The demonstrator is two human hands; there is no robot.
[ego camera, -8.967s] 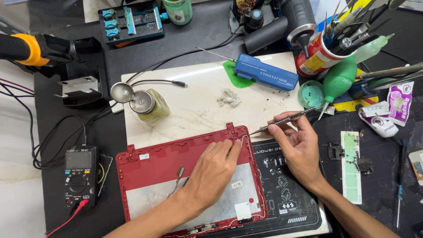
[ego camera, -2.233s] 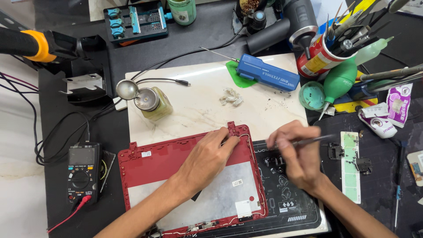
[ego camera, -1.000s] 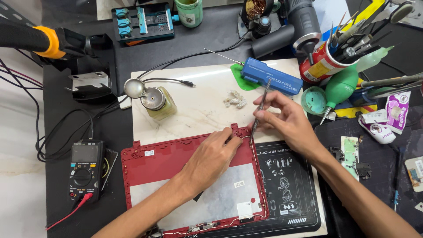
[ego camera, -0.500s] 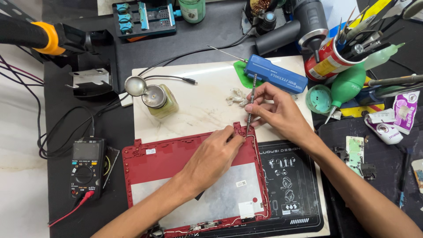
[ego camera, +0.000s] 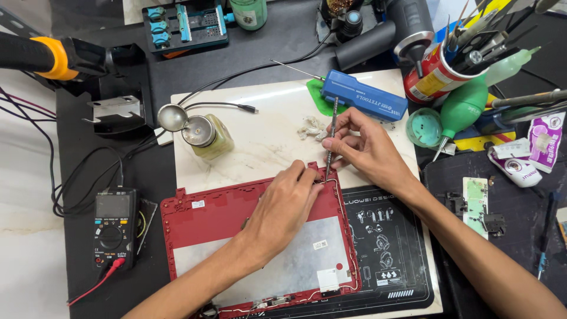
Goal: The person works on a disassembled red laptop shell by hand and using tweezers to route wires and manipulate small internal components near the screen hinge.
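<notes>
A red laptop lid cover [ego camera: 224, 218] lies inside-up on a dark printed mat [ego camera: 384, 236], with a silver panel in its middle. My left hand [ego camera: 283, 204] presses on its top right corner, fingertips near the edge. My right hand [ego camera: 366, 147] holds metal tweezers [ego camera: 331, 136] upright, tips down at that same corner by a thin cable that runs along the lid's right edge.
A pale work board [ego camera: 266, 118] carries a small glass bottle [ego camera: 207, 136], a blue tool box [ego camera: 363, 97] and bits of residue [ego camera: 310, 127]. A multimeter [ego camera: 112, 227] sits at the left, a tool can [ego camera: 437, 71] and green blower [ego camera: 463, 106] at the right.
My right hand has swung the tweezers from lying flat at the right to standing upright, and brought their tips to the lid's top right corner. My left hand stayed on that corner.
</notes>
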